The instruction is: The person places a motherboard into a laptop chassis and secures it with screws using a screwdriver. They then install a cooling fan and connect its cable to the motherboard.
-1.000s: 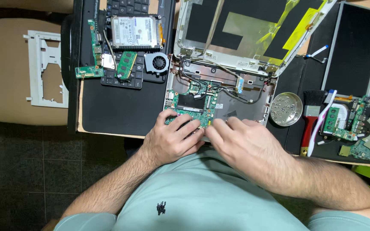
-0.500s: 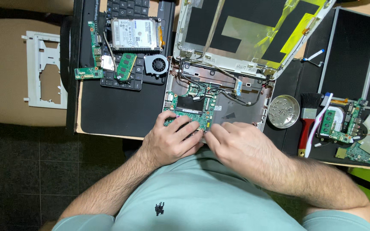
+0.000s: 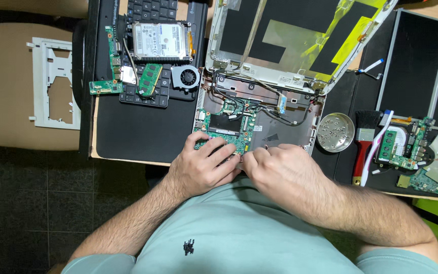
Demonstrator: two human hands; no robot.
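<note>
A dismantled laptop base point(image 3: 280, 127) lies open at the table's near edge, its bare lid shell point(image 3: 290, 40) tilted back behind it. A green circuit board point(image 3: 224, 129) sits in the base's left half. My left hand point(image 3: 204, 165) rests on the board's near edge, fingers curled over it. My right hand point(image 3: 280, 170) is pressed against the left one at the base's front rim, fingers bent inward. What the fingertips pinch is hidden.
A keyboard point(image 3: 148, 10) at the back left carries a hard drive point(image 3: 159, 41), a small fan point(image 3: 186, 77), a memory stick point(image 3: 149, 79) and narrow boards. At the right stand a round metal dish point(image 3: 335, 133), a red-handled brush point(image 3: 362, 147), loose boards point(image 3: 404, 147) and screen panels point(image 3: 416, 56). A white plastic frame point(image 3: 51, 83) lies on a chair.
Both hands stay at the board's near edge; the right hand's fingers have closed in a little toward the left hand. The view has shifted slightly.
</note>
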